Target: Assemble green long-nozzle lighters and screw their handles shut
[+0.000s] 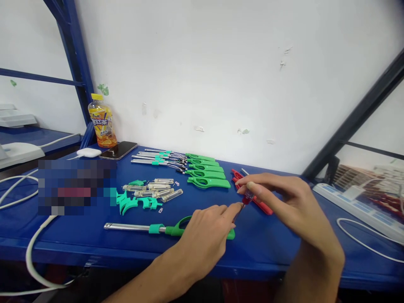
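Observation:
My left hand (206,235) is closed over the handle of a green long-necked lighter (173,230), which lies on the blue table near its front edge. The lighter's metal tube points left, with a teal collar at its base. Above the handle's right end, my right hand (287,202) pinches the red, see-through handle of a screwdriver (248,197). Its thin shaft slants down toward my left fingers, and its tip is hidden. Behind my right hand lie red lighter shells (263,206), partly covered by it.
Green handle shells (208,182) and metal tubes with wires (151,161) lie at the back. Clear fuel tanks (172,195) and teal triggers (129,205) sit mid-left. A phone (121,150) and drink bottle (102,124) stand back left, a power strip (356,214) right.

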`<state>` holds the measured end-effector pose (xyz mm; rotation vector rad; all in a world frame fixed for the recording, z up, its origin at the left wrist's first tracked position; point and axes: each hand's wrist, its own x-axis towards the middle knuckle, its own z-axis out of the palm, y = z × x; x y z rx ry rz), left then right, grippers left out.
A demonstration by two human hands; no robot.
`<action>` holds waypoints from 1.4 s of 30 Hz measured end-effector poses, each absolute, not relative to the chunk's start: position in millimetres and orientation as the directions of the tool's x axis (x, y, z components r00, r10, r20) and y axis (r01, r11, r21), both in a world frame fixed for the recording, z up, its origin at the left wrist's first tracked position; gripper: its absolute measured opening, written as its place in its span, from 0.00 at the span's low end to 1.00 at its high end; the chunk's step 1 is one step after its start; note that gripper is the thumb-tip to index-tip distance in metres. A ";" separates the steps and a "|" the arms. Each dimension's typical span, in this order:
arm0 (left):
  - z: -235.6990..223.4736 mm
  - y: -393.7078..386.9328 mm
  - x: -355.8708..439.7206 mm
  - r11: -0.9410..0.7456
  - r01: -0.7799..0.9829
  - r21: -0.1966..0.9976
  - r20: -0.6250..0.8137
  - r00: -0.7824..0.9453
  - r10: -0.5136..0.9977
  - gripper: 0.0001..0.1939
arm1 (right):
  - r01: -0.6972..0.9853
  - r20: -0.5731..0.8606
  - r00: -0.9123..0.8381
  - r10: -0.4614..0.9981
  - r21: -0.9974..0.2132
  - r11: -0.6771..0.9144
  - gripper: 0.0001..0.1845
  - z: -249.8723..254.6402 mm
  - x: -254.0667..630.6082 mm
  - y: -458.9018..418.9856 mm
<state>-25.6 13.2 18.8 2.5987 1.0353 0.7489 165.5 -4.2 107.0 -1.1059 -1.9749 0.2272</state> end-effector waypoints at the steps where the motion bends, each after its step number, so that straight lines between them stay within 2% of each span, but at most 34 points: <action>1: 19.4 13.1 -25.8 -0.717 0.571 0.400 0.366 0.617 0.696 0.19 | 0.618 0.580 -0.256 0.773 -0.517 0.592 0.09 107.2 165.4 -4.2; 7: 22.2 13.3 -25.4 -0.713 0.581 0.393 0.342 0.627 0.700 0.19 | 0.594 0.516 -0.255 0.818 -0.583 0.554 0.12 108.0 164.9 -5.3; 13: 20.0 13.6 -26.5 -0.704 0.614 0.357 0.328 0.623 0.710 0.17 | 0.604 0.524 -0.283 0.803 -0.552 0.574 0.12 109.6 163.0 -4.2; 17: 18.7 10.0 -31.6 -0.727 0.631 0.270 0.322 0.652 0.686 0.10 | 0.589 0.480 -0.311 0.820 -0.580 0.563 0.12 109.0 161.3 -2.3; 21: 20.7 4.4 -44.7 -0.769 0.617 0.164 0.310 0.708 0.635 0.12 | 0.592 0.478 -0.340 0.810 -0.560 0.580 0.11 109.0 158.0 -1.6; 25: 22.1 2.1 -61.6 -0.764 0.635 0.115 0.301 0.710 0.636 0.16 | 0.598 0.511 -0.323 0.796 -0.542 0.591 0.08 110.2 153.0 -1.8; 29: 19.5 5.1 -75.8 -0.750 0.655 0.098 0.327 0.690 0.645 0.16 | 0.595 0.528 -0.304 0.792 -0.544 0.591 0.08 109.4 148.1 0.0; 36: 9.5 10.1 -90.7 -0.719 0.676 0.162 0.379 0.630 0.678 0.14 | 0.697 0.611 -0.265 0.746 -0.413 0.586 0.09 105.2 145.3 4.5; 40: 6.4 8.8 -93.3 -0.713 0.684 0.155 0.376 0.627 0.683 0.15 | 0.633 0.568 -0.338 0.751 -0.453 0.628 0.14 105.0 147.4 1.4; 42: 6.1 8.7 -93.1 -0.717 0.681 0.147 0.375 0.633 0.678 0.15 | 0.631 0.543 -0.335 0.770 -0.478 0.611 0.14 104.8 146.0 1.4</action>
